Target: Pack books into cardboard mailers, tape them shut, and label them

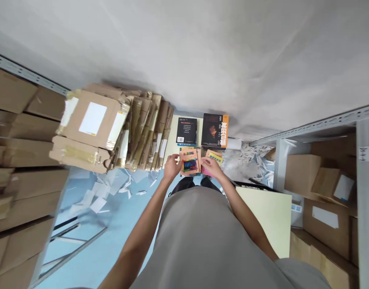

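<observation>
A peach-coloured booklet (189, 153) with a dark, multicoloured picture on its cover lies in front of me. My left hand (171, 167) is closed on its left edge. My right hand (212, 166) has its fingers bent against the right edge, over a yellow and pink book (216, 156). The fingertips are small here, and the right hand's hold is only partly visible. Just beyond, a black book (186, 130) lies with its barcode side up. To its right is a larger black book with an orange strip (213, 130).
Flattened cardboard boxes (142, 132) stand packed to the left of the books. Paper scraps (96, 196) litter the blue floor. Shelves of cartons (30, 152) rise on the left, with more cartons (325, 216) on the right. A pale board (262, 212) sits by my right arm.
</observation>
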Motion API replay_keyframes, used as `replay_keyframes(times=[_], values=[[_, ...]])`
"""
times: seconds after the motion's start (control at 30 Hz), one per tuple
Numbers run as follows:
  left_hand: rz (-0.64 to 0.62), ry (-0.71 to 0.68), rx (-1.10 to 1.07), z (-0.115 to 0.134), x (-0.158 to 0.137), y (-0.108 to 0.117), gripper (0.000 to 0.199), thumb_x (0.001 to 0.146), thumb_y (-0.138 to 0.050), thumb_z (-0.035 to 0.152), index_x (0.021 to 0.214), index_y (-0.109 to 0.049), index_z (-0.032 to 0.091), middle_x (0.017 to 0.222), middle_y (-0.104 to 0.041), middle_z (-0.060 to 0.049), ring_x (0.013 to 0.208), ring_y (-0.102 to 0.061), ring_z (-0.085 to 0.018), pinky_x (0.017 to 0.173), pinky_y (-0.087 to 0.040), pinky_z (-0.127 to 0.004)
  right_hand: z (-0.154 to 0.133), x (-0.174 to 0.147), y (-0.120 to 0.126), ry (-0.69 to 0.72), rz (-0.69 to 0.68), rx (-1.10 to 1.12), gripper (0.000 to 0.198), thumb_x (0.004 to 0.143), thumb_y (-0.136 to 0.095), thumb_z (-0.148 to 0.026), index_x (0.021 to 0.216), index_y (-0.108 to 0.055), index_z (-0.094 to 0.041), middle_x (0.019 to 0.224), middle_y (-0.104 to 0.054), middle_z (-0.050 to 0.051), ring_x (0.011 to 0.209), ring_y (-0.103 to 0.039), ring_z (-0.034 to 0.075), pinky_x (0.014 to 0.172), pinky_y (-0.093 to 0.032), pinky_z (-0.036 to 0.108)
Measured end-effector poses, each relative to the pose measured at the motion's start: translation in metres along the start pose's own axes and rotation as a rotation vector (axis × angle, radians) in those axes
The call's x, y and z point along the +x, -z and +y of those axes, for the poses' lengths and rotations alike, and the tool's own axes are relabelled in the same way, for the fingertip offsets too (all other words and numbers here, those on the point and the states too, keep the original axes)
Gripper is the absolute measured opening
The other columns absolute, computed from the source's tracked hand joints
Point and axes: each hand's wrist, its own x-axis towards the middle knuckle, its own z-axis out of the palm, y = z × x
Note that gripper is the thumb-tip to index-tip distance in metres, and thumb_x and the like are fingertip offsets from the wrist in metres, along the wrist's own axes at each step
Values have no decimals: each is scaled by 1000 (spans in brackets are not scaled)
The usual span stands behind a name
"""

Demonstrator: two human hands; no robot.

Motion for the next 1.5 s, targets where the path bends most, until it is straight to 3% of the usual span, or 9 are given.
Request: replay_keyframes(times=[0.13,0.37,0.53,0.67,0.83,1.0,1.2,1.33,1.5], values=[[-81,82,1,-12,13,-4,29,97,-71,45,113,-71,20,115,-84,-14,109,-80,-32,91,-60,-38,0,15,-24,-66,22,-160,14,93,-77,-39,97,-80,-26,105,-85,5,106,-80,28,99,-61,39],[-175,50,-133,-27,18,0,23,93,-78,40,106,-70,22,115,-85,-10,103,-82,-29,89,-60,-36,-4,8,-37,-67,94,-187,16,95,-75,-41,98,-81,-27,96,-85,3,100,-81,28,93,-61,35],[-241,27,-251,-40,24,11,22,93,-76,40,105,-71,22,125,-83,-10,93,-83,-27,80,-61,-34,-8,-8,-63,-67,155,-70,19,95,-72,-36,108,-81,-24,111,-85,7,105,-82,28,99,-62,38],[-246,-49,-359,-42,28,28,41,87,-80,57,104,-70,21,113,-83,-11,93,-81,-27,79,-62,-34,-8,-25,-83,-74,208,65,28,91,-76,-37,115,-80,-22,124,-83,12,117,-80,30,107,-61,42],[-564,-195,-697,-11,16,43,69,67,-91,75,101,-73,18,98,-80,-9,85,-77,-24,70,-63,-32,-13,-69,-84,-20,405,230,53,85,-84,-56,126,-75,-23,134,-80,12,122,-77,32,108,-62,46],[-817,-233,-727,45,-23,38,68,68,-96,67,109,-78,16,95,-83,-9,83,-78,-23,73,-66,-34,-22,-141,-63,39,561,409,52,87,-83,-66,117,-76,-25,116,-85,9,109,-79,31,99,-64,46],[-1062,-367,-647,100,-91,19,60,80,-88,66,113,-83,16,104,-85,-11,83,-81,-24,79,-70,-39,-27,-241,-37,108,797,518,48,88,-86,-62,119,-78,-26,117,-85,7,101,-79,28,94,-64,43],[-1106,-436,-553,127,-143,-11,57,77,-90,66,105,-85,17,98,-85,-10,77,-80,-25,73,-70,-39,-13,-302,-26,173,911,593,47,90,-86,-62,118,-79,-26,114,-86,7,93,-79,26,89,-64,41],[-1177,-517,-411,155,-212,-66,58,71,-93,69,96,-84,16,87,-84,-10,76,-80,-26,68,-69,-37,25,-371,-14,246,1042,693,48,88,-86,-64,117,-80,-26,109,-86,6,92,-80,27,90,-66,42]])
